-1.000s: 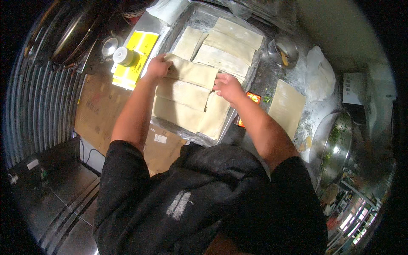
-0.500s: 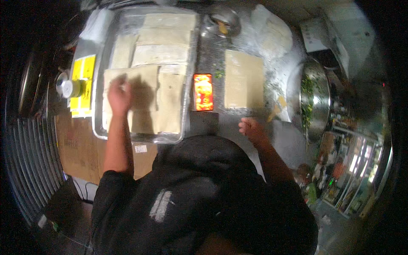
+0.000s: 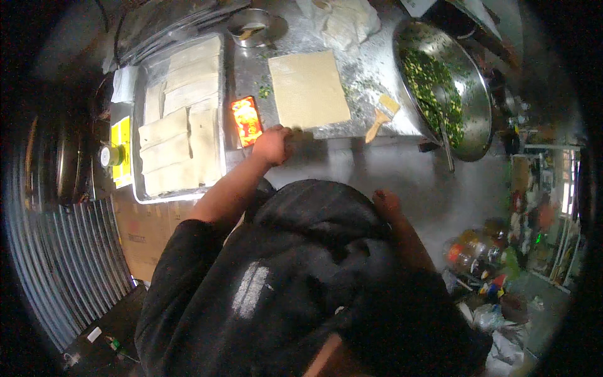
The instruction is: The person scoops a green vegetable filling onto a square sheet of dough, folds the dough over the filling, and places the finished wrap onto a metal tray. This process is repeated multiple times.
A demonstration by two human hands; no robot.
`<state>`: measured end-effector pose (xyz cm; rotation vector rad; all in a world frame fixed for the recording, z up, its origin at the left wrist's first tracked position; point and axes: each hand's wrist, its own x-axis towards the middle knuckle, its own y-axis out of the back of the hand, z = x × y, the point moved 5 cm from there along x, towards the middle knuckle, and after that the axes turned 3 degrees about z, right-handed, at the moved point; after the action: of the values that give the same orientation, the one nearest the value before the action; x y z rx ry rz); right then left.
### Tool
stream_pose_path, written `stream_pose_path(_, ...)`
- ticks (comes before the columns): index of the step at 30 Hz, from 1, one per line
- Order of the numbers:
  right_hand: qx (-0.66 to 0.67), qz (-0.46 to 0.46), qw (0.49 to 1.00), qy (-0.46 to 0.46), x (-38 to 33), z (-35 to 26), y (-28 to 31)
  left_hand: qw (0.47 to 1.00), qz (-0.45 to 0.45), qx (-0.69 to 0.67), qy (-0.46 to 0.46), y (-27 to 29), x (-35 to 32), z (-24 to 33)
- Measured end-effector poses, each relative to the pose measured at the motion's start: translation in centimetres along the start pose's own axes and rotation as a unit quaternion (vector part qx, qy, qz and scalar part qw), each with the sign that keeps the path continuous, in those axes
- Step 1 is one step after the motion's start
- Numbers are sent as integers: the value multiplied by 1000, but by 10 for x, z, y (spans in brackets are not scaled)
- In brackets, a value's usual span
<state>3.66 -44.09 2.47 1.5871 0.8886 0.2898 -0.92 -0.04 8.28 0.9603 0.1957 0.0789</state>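
My left hand (image 3: pixel 273 146) is at the table's near edge, between the phone and the dough sheet's lower left corner. Its fingers are curled in, and whatever they may hold is hidden. A flat, pale rectangular dough sheet (image 3: pixel 309 91) lies on the floured steel table. Just left of it is a phone (image 3: pixel 245 119) with a bright red and orange screen. My right hand (image 3: pixel 387 204) hangs low in front of my body, dim and closed, its inside out of sight. At left, a metal tray (image 3: pixel 223 94) holds several overlapping dough pieces, some folded.
A steel bowl (image 3: pixel 485 119) of chopped greens with a utensil stands at right. Near it lies a wooden-handled brush (image 3: pixel 380 119). A small metal pot (image 3: pixel 251 38) and a white cloth (image 3: pixel 345 22) are farther back. A lidded jar (image 3: pixel 112 156) rests by a yellow sheet (image 3: pixel 127 135).
My left hand has left the dough on the tray and moved right, beside the phone. My right hand is lower, nearer my body. The view has shifted, showing more of the bowl.
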Motion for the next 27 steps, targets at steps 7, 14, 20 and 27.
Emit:
stream_pose_path(7, 181, 57, 967, -169, -44, 77, -3, 994, 1, 69, 82, -28, 35, 23)
stream_pose_path(14, 169, 17, 980, -103, -16, 82, -6, 989, -8, 48, 138, -43, 57, -3)
stream_pose_path(20, 147, -16, 977, -153, 24, 64, 21, 997, -37, 19, 68, -36, 76, -13)
stream_pose_path(27, 267, -40, 956, -119, 95, 10, 78, 995, -89, 30, 40, -33, 79, -14)
